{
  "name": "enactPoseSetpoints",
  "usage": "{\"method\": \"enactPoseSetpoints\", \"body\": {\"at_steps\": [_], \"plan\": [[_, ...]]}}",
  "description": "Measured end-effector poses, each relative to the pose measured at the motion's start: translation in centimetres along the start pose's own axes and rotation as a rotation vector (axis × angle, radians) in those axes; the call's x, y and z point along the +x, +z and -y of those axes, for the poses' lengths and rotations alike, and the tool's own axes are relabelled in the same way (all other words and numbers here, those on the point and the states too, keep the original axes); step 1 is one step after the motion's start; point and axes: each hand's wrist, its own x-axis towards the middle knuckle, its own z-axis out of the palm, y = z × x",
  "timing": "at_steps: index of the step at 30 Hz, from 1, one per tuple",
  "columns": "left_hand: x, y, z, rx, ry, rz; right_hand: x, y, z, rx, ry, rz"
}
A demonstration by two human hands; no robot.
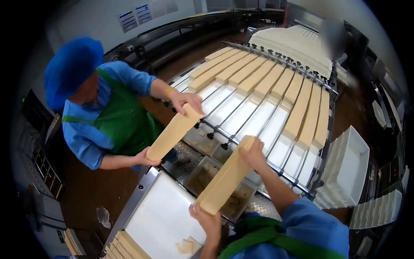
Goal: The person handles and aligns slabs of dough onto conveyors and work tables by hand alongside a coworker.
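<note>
A long, smooth beige block (pixel 226 175) is held in both my hands, tilted across the gap between two white belts. My left hand (pixel 207 219) grips its near lower end. Around its far upper end is my right hand (pixel 254 154), beside the rail of the slatted conveyor. To my left, a co-worker in a blue cap and green apron holds a similar block (pixel 174 131) at both ends. More such blocks (pixel 269 80) lie side by side in lanes between metal rods on the conveyor (pixel 224 110).
Below my block stand bins (pixel 198 170) of broken beige pieces. A white belt (pixel 159 211) at lower left carries loose flat pieces (pixel 187 246) and a row of blocks (pixel 123 248). Stacked white trays (pixel 345 172) stand at right. A metal rail (pixel 233 139) edges the conveyor.
</note>
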Motion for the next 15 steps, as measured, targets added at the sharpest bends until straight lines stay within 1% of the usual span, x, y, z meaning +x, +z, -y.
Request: {"method": "enactPoseSetpoints", "body": {"at_steps": [1,2,3,4,5,6,7,9,10,11,13,14,15], "plan": [[1.0,1.7,-2.1,-0.020,0.072,0.072,2.9,-1.8,-1.4,-0.004,0.003,-0.009],[1.7,3.4,-3.9,-0.041,0.142,0.154,6.2,-3.0,-3.8,-0.098,-0.035,-0.083],[2.2,5.1,-5.3,-0.054,0.147,0.184,8.7,-4.7,-5.7,-0.197,-0.065,-0.165],[2.9,7.0,-6.6,-0.066,0.194,0.182,10.4,-6.6,-6.1,-0.209,-0.045,-0.195],[3.6,8.8,-7.8,-0.080,0.240,0.174,12.3,-8.1,-6.4,-0.351,0.035,-0.134],[4.3,10.1,-8.8,-0.090,0.251,0.236,14.1,-9.6,-6.7,-0.490,0.115,-0.061],[4.9,11.3,-9.1,-0.099,0.250,0.244,16.1,-11.1,-7.4,-0.497,0.121,-0.068],[6.0,13.8,-9.6,-0.234,0.166,0.490,20.3,-13.1,-9.1,-0.818,0.160,0.216],[6.2,14.5,-10.5,-0.365,0.072,0.541,22.0,-13.3,-10.4,-0.852,0.149,0.194],[6.5,15.4,-11.0,-0.361,0.070,0.532,23.9,-13.5,-11.4,-0.850,0.140,0.201],[6.9,17.0,-11.4,-0.402,0.018,0.573,26.8,-14.2,-12.3,-0.911,0.043,0.107],[7.1,18.1,-11.2,-0.394,0.012,0.562,28.2,-14.5,-12.9,-0.931,0.047,0.094],[7.2,19.3,-11.0,-0.317,0.086,0.550,28.8,-14.9,-12.7,-0.928,0.039,0.104]]}}
